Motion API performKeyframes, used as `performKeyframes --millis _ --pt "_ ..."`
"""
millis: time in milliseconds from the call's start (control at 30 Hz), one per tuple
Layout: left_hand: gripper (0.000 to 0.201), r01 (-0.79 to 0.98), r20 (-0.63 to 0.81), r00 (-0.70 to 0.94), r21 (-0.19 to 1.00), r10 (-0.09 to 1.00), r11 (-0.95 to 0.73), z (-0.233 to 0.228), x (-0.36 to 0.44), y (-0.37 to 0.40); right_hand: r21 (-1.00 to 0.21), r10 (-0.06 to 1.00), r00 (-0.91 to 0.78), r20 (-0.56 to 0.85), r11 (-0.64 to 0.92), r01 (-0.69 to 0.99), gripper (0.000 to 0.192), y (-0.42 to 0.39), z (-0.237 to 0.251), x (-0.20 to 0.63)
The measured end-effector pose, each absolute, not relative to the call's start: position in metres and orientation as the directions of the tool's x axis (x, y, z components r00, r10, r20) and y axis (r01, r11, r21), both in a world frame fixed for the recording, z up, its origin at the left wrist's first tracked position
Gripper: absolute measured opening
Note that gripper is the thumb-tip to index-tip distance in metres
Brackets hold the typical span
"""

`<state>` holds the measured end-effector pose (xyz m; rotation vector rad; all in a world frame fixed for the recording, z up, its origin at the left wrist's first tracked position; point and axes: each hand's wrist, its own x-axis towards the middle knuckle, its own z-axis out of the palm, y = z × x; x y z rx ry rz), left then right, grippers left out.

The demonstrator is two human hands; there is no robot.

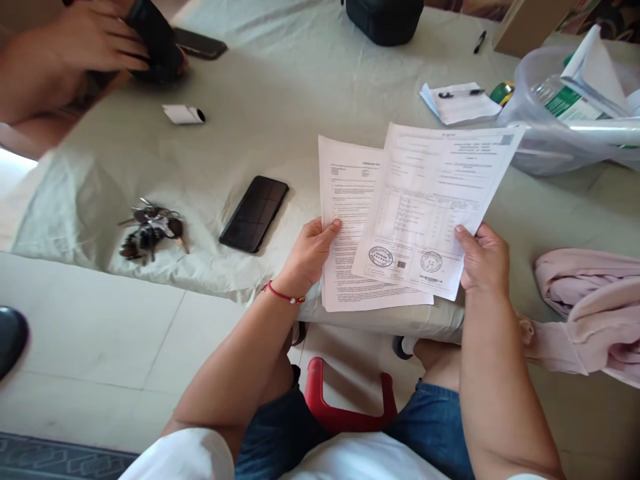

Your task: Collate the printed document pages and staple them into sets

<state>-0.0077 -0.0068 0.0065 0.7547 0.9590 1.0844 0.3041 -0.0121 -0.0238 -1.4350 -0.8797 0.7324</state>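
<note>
Two printed papers are held up over the table's front edge. My left hand (311,252) grips the left side of a text-filled sheet (345,200), thumb on top; whether more sheets lie under it I cannot tell. Overlapping it, a form (425,207) with two round stamps along its bottom is pinched at its right edge by my right hand (484,257). The fingers of both hands are mostly behind the paper. Left of the papers, a black smartphone (254,213) lies on the table, and a bunch of keys (153,228) sits farther left.
The cloth-covered table (270,107) bears a small white roll (183,115), a notepad (463,103) with a pen, and a plastic basket (530,127). Pink fabric (595,293) lies at right. Another person's hand (100,40) holds a dark object at upper left. A red stool (345,417) is below me.
</note>
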Motion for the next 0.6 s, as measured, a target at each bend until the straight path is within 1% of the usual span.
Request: performKeyframes --millis 67,100,200,267,333,400,467,533,600 --pt "0.046 -0.357 -0.255 0.169 0.885 0.952 0.3 0.009 -0.009 -0.007 -0.992 0.81 0.577 0.101 0.042 0.115 0.033 -0.007 -0.027 0.316" --pt "0.045 -0.354 -0.256 0.172 0.885 0.951 0.303 0.01 -0.01 -0.007 -0.99 0.771 0.624 0.13 0.061 0.13 0.03 -0.004 -0.027 0.322" --pt "0.045 -0.372 -0.258 0.196 0.873 0.946 0.315 0.014 -0.015 -0.005 -0.957 0.594 0.752 0.288 0.204 0.205 0.019 0.002 -0.023 0.338" --pt "0.043 -0.383 -0.254 0.226 0.864 0.94 0.326 0.016 -0.019 -0.002 -0.916 0.498 0.776 0.387 0.303 0.263 0.019 0.004 -0.019 0.348" --pt "0.04 -0.381 -0.248 0.264 0.861 0.932 0.337 0.018 -0.023 0.0 -0.878 0.426 0.781 0.456 0.356 0.319 0.02 0.004 -0.015 0.356" --pt "0.039 -0.372 -0.241 0.295 0.862 0.925 0.344 0.02 -0.025 0.002 -0.864 0.358 0.797 0.485 0.339 0.373 0.017 0.004 -0.013 0.363" --pt "0.041 -0.374 -0.226 0.304 0.865 0.925 0.334 0.022 -0.025 0.002 -0.868 0.301 0.823 0.483 0.29 0.403 0.013 0.003 -0.012 0.368" --pt "0.042 -0.37 -0.213 0.293 0.874 0.932 0.316 0.023 -0.024 0.002 -0.881 0.278 0.842 0.463 0.249 0.402 0.012 0.002 -0.01 0.369" --pt "0.04 -0.344 -0.191 0.212 0.903 0.958 0.256 0.023 -0.022 0.001 -0.892 0.289 0.846 0.448 0.208 0.401 0.011 0.0 -0.008 0.365"
